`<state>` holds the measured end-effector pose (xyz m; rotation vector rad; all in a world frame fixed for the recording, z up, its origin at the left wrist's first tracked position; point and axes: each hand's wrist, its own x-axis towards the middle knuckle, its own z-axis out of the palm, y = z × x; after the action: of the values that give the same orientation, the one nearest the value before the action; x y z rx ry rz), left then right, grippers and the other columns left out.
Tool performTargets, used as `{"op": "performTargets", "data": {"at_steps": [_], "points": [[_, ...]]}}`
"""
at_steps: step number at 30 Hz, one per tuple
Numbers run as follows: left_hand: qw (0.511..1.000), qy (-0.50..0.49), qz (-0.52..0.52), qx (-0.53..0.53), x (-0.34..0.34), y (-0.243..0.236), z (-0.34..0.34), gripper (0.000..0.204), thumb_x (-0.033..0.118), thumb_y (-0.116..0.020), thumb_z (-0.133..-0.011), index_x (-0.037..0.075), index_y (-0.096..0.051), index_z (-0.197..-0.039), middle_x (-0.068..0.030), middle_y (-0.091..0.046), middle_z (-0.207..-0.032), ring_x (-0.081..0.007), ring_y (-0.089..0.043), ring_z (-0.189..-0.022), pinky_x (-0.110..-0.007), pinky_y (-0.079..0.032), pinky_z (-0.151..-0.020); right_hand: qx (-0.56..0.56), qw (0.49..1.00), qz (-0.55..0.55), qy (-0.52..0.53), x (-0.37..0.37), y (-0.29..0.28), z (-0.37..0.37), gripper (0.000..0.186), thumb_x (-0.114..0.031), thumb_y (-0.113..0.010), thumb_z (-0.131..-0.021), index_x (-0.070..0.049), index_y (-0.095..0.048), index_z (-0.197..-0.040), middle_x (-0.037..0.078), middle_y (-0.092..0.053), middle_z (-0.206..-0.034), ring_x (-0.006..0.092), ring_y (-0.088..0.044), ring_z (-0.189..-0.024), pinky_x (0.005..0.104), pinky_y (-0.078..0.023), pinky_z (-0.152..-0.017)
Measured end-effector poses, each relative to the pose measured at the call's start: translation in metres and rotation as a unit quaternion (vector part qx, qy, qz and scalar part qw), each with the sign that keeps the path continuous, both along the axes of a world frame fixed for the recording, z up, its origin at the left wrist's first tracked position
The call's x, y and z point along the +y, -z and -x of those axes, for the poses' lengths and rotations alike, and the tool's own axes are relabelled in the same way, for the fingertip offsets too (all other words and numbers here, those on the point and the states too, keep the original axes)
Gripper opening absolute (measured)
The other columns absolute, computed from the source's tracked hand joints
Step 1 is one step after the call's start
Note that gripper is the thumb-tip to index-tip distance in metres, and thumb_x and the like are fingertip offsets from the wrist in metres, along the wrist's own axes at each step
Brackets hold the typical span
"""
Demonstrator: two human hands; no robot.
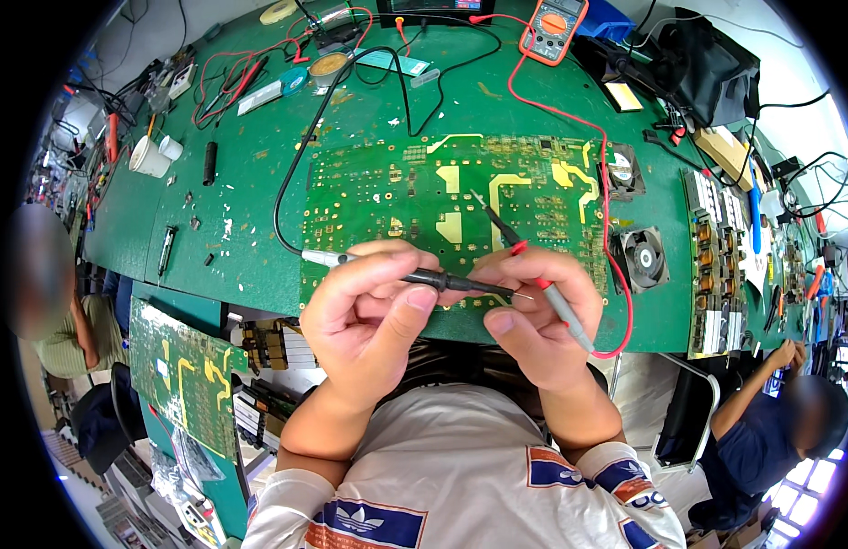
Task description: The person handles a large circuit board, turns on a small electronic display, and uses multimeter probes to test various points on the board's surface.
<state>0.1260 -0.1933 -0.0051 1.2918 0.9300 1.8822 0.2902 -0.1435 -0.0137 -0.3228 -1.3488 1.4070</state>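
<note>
My left hand [374, 316] is closed around a black test probe [438, 278]. Its thin metal tip points right, in front of the fingers of my right hand [545, 320]. That hand grips a red-and-grey test probe [564, 313], its dark tip slanting up and left over the board. Both hands are close together above the near edge of a large green circuit board [369, 183] with bare gold patches. A black lead [279, 197] loops back from the left probe, and a red lead [616, 261] runs from the right one up to the table's far side.
An orange-framed multimeter [554, 27] lies at the back. Two fans [644, 259] sit right of the board, beside rows of component-filled modules [705, 256]. Cups [150, 157] and cables are at far left. A second board [182, 366] lies lower left. People sit on both sides.
</note>
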Motion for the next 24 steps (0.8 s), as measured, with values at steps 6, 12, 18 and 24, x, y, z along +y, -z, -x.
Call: {"op": "performTargets", "data": {"at_steps": [6,12,18,24], "points": [[1.0,0.004,-0.03,-0.003,0.0,0.009,-0.003,0.03,-0.008,-0.07,-0.087,-0.005,-0.064,-0.116,-0.0219,-0.066,-0.112,-0.0184,-0.07,-0.087,-0.024,-0.055,-0.071,-0.065,0.996,-0.054,0.034,0.003,-0.001,0.002,0.033,0.008,-0.074,-0.081,0.0,-0.064,-0.112,0.014,-0.066,-0.102,0.0223,-0.064,-0.09,0.0329,-0.052,-0.078],[0.999,-0.008,-0.025,0.04,-0.001,0.008,-0.004,0.03,-0.007,-0.072,-0.085,-0.006,-0.065,-0.114,-0.0212,-0.067,-0.11,-0.0193,-0.07,-0.088,-0.026,-0.056,-0.072,-0.079,0.994,-0.051,0.057,0.002,0.0,0.003,0.032,0.005,-0.077,-0.08,-0.001,-0.065,-0.109,0.013,-0.066,-0.099,0.0226,-0.064,-0.087,0.0312,-0.052,-0.075],[0.996,0.008,-0.025,0.081,-0.002,0.013,-0.003,0.033,-0.008,-0.071,-0.084,-0.007,-0.063,-0.117,-0.0255,-0.063,-0.118,-0.0248,-0.069,-0.092,-0.03,-0.057,-0.073,-0.064,0.992,-0.074,0.077,0.004,0.005,0.003,0.03,0.005,-0.077,-0.079,0.0,-0.066,-0.106,0.014,-0.067,-0.097,0.022,-0.064,-0.084,0.0308,-0.052,-0.072],[0.997,0.042,-0.059,-0.033,-0.007,0.019,-0.008,0.034,0.005,-0.069,-0.09,-0.004,-0.053,-0.119,-0.0271,-0.06,-0.114,-0.0287,-0.069,-0.09,-0.035,-0.058,-0.069,-0.064,0.993,-0.049,0.09,0.003,0.004,-0.004,0.028,0.005,-0.077,-0.079,-0.001,-0.067,-0.105,0.013,-0.067,-0.094,0.0223,-0.065,-0.081,0.0309,-0.051,-0.069]]}}
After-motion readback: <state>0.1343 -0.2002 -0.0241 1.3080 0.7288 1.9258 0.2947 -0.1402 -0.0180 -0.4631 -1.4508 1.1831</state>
